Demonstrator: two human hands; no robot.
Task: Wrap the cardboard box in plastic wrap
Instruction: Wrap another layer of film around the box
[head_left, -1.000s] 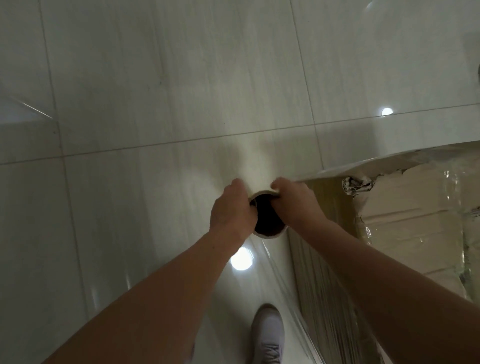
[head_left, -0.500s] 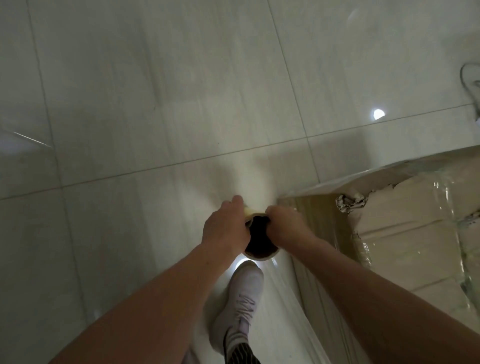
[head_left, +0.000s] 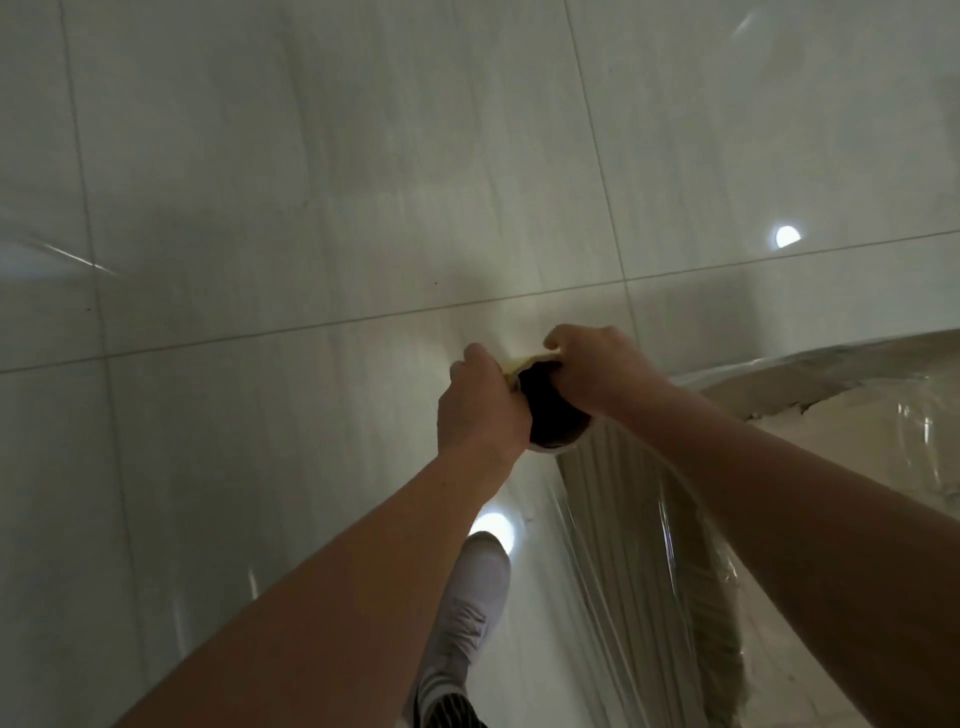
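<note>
Pale glossy floor tiles (head_left: 260, 208), grout lines crossing, a ceiling lamp's reflection (head_left: 788, 236) at upper right.

- Roll of plastic wrap (head_left: 550, 415) held upright near frame centre, seen end-on down its dark hollow core.
- Left hand (head_left: 480, 410) clenched on the roll's top rim from the left; right hand (head_left: 597, 371) clenched on the same rim from the right, fingers curled over the edge. How deep they reach into the core cannot be told.
- Stretched film (head_left: 623, 545) runs from the roll down and back along the near side of the cardboard box (head_left: 857, 415), which stands at the right edge. Box top is torn and ragged, with a sheen of wrap on it.
- White shoe (head_left: 472, 597) on the tiles below the left forearm, just beside the film.

Judgement: mid-wrap, a circuit around the box's side in progress, with some layers apparently laid. Next move calls for steady tension while carrying the roll past the far corner, so the film lies flat and does not rope or tear on the ragged edge.
</note>
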